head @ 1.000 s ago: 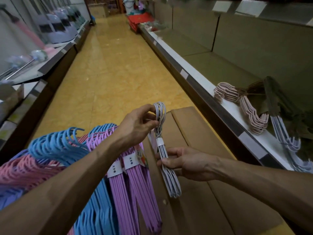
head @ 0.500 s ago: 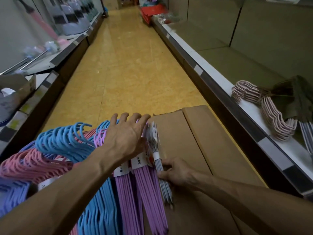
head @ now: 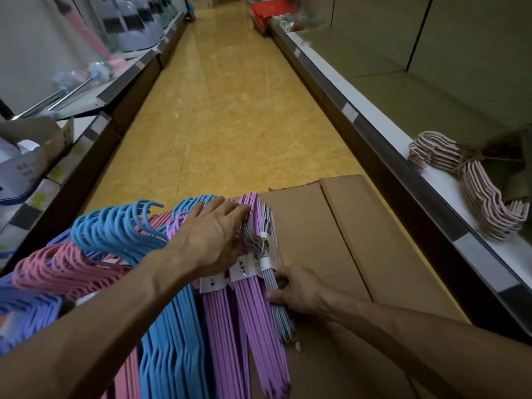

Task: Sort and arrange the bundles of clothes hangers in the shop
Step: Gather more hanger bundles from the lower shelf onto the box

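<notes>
A grey hanger bundle [head: 277, 309] with a white paper band lies on the cardboard box [head: 354, 249], pressed against the purple hanger bundles [head: 253, 321]. My right hand [head: 299, 289] grips the grey bundle's lower half. My left hand [head: 214, 237] lies flat with straight fingers on the hook ends of the purple bundles. To the left lie blue hanger bundles [head: 115, 226], pink hanger bundles [head: 54, 269] and lavender ones [head: 20, 300]. On the right shelf rest pale pink hanger bundles [head: 486, 203].
The shelf on the right [head: 359, 110] is long and mostly bare, with a metal front edge. The left shelf [head: 95, 131] holds boxes, mops and plastic goods. A yellow tiled aisle [head: 230, 96] runs ahead, with red items at its far end.
The grey bundle went from held up in both hands to lying on the box beside the purple bundles. My left hand let go of its hooks and moved flat onto the purple bundles.
</notes>
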Tool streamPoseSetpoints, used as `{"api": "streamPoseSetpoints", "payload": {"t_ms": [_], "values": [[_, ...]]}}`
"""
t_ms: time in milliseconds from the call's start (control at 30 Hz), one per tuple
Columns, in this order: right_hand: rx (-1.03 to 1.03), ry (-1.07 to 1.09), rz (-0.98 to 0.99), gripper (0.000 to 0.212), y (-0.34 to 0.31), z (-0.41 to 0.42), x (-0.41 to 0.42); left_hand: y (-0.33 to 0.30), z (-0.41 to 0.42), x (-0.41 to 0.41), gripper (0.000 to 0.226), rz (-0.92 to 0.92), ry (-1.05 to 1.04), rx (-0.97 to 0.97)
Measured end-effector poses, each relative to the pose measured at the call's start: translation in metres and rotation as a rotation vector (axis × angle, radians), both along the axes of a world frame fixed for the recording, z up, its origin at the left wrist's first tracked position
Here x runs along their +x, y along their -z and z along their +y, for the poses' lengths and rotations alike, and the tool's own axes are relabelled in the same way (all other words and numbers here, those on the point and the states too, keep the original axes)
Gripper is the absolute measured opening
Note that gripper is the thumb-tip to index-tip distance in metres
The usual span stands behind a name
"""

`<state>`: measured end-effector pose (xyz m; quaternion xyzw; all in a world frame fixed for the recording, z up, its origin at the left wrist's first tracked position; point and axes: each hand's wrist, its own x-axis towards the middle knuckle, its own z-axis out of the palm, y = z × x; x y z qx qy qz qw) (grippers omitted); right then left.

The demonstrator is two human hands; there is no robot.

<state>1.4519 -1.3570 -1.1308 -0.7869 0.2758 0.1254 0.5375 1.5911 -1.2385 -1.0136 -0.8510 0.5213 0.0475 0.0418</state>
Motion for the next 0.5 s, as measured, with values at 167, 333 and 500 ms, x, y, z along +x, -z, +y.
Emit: {"api": "streamPoseSetpoints", "payload": {"t_ms": [167,333,500], "values": [[-0.141,-0.056,0.048,0.045,-0.017,-0.006,-0.012,-0.008,0.0,-0.004,0.057,0.109,0.015,-0.229],[-0.347,-0.092,0.026,0.039,-0.045,-0.022,-0.053,-0.017,-0.018,-0.019,0.052,0.175,0.121,-0.339],[-0.351,-0.008,-0.043,0.028,-0.076,-0.046,-0.109,-0.036,-0.059,-0.057,0.039,0.28,0.188,-0.406]]}}
